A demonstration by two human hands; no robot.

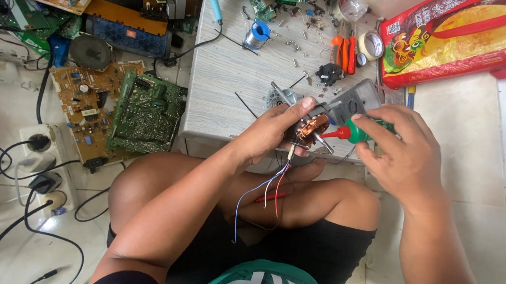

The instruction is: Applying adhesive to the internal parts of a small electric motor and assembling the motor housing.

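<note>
the left hand [270, 132] has its fingers clenched round a small motor [308, 130] with copper windings, held over the low table [231, 73] edge. the right hand [396, 145] pinches a green oil bottle [355, 133]; best keep its red nozzle steady at the shaft.

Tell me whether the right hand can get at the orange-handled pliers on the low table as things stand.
Probably not at once. The right hand is closed around a small green bottle with its red nozzle at the motor. The orange-handled pliers lie uncovered on the low table, so the path looks free once that hand is emptied.
</note>
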